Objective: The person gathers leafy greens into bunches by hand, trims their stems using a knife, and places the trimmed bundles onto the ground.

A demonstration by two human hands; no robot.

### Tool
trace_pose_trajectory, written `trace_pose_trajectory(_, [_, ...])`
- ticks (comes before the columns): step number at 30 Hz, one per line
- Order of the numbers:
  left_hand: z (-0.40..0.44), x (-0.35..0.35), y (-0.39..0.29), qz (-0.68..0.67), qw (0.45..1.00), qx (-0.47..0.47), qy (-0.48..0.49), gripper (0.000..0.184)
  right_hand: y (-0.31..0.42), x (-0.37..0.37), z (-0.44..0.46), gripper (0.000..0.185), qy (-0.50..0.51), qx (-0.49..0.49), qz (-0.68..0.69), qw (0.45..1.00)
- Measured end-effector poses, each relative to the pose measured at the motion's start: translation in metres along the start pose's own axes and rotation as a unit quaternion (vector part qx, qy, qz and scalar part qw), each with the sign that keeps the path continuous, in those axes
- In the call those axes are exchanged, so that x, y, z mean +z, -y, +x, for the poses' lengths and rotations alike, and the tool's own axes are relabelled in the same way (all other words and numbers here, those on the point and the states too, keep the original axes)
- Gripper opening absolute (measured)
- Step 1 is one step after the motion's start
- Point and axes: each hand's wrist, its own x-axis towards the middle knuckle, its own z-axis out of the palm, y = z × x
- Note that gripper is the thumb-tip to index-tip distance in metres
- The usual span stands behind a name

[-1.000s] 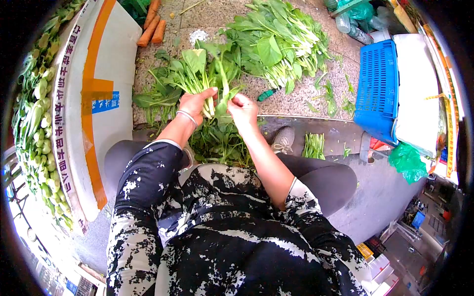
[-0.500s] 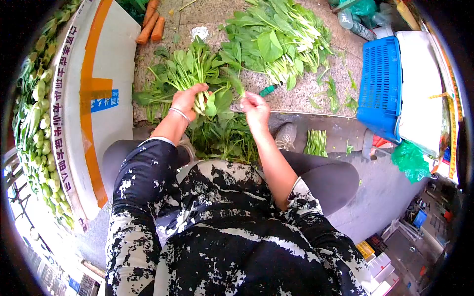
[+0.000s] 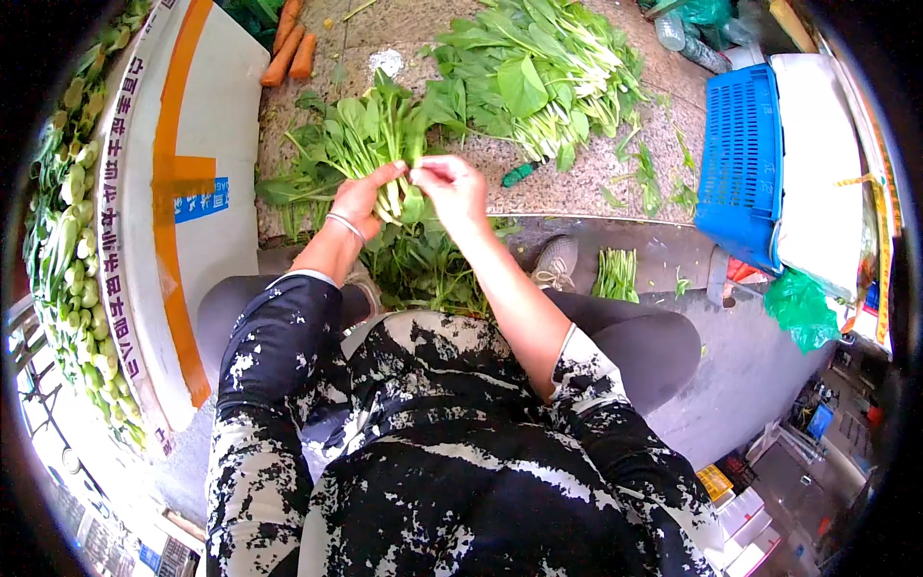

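Observation:
My left hand (image 3: 358, 200) is closed around the stems of a bunch of leafy greens (image 3: 354, 133), leaves pointing away from me. Close against its right side, my right hand (image 3: 454, 192) pinches a single leafy stem (image 3: 415, 139), blurred by motion and upright beside the bunch. Beyond my hands, a larger pile of leafy greens (image 3: 538, 82) lies on the stone slab, pale stems toward the right and front. A small dark green object (image 3: 520, 174) rests by its near edge. Below my hands, more greens (image 3: 423, 269) lie between my feet.
A white foam box (image 3: 216, 115) with orange tape stands at the left, long green vegetables (image 3: 82, 240) beyond it. Several carrots (image 3: 286, 53) lie at the back left. At the right are a blue plastic basket (image 3: 738, 159) and a green bag (image 3: 803, 308). Cut stems (image 3: 615, 274) lie near my shoe.
My right hand has moved left with its leafy stem, from apart to right beside the bunch. My left hand keeps its hold in nearly the same place.

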Motion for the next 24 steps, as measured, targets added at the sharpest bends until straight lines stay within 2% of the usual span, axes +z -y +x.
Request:
trace_pose_trajectory(2, [-0.004,0.002,0.000,-0.026,1.000,-0.003,-0.007,0.017,0.001,0.008,-0.003,0.007,0.064,-0.059,-0.180,0.980])
trace_pose_trajectory(4, [-0.004,-0.003,-0.002,-0.011,1.000,0.002,-0.023,0.018,0.012,0.005,-0.001,0.008,0.090,-0.020,-0.181,0.979])
trace_pose_trajectory(6, [-0.008,-0.005,-0.004,-0.029,0.999,0.005,-0.020,0.018,0.028,-0.011,0.013,0.017,0.078,0.202,-0.074,0.974])
trace_pose_trajectory(7, [-0.011,-0.004,-0.006,-0.043,0.999,0.006,-0.013,0.018,0.009,-0.021,0.026,0.023,0.015,0.123,-0.103,0.987])
trace_pose_trajectory(8, [-0.015,-0.001,-0.008,-0.057,0.998,0.006,-0.005,0.019,-0.032,-0.038,0.043,0.028,0.003,-0.035,-0.255,0.966])
trace_pose_trajectory(10, [-0.017,0.002,-0.008,-0.055,0.998,0.009,-0.012,0.018,-0.032,-0.036,0.049,0.029,-0.006,-0.073,-0.435,0.898])
trace_pose_trajectory(11, [-0.017,0.002,-0.009,-0.061,0.998,0.010,-0.006,0.018,-0.033,-0.033,0.051,0.029,-0.006,-0.073,-0.434,0.898])
trace_pose_trajectory(13, [-0.017,0.002,-0.009,-0.068,0.998,0.014,-0.003,0.019,-0.042,-0.026,0.055,0.026,0.052,-0.149,-0.416,0.895])
trace_pose_trajectory(17, [-0.017,-0.003,-0.012,-0.087,0.996,0.020,0.018,0.020,-0.044,-0.045,0.062,0.019,0.121,-0.148,-0.473,0.860])
trace_pose_trajectory(18, [-0.017,-0.004,-0.013,-0.088,0.996,0.019,0.023,0.020,-0.045,-0.058,0.060,0.018,0.111,-0.174,-0.487,0.849])
trace_pose_trajectory(20, [-0.017,-0.007,-0.014,-0.086,0.996,0.015,0.028,0.021,-0.053,-0.084,0.055,0.017,0.021,-0.055,-0.511,0.857])
trace_pose_trajectory(21, [-0.018,-0.008,-0.015,-0.085,0.996,0.016,0.027,0.019,-0.055,-0.095,0.053,0.017,0.021,-0.055,-0.513,0.856])
trace_pose_trajectory(23, [-0.022,-0.005,-0.018,-0.086,0.996,0.019,0.026,0.017,-0.057,-0.111,0.049,0.016,-0.127,0.023,-0.388,0.913])
trace_pose_trajectory(24, [-0.023,-0.003,-0.019,-0.086,0.996,0.020,0.026,0.017,-0.051,-0.106,0.047,0.016,-0.127,0.022,-0.388,0.913])
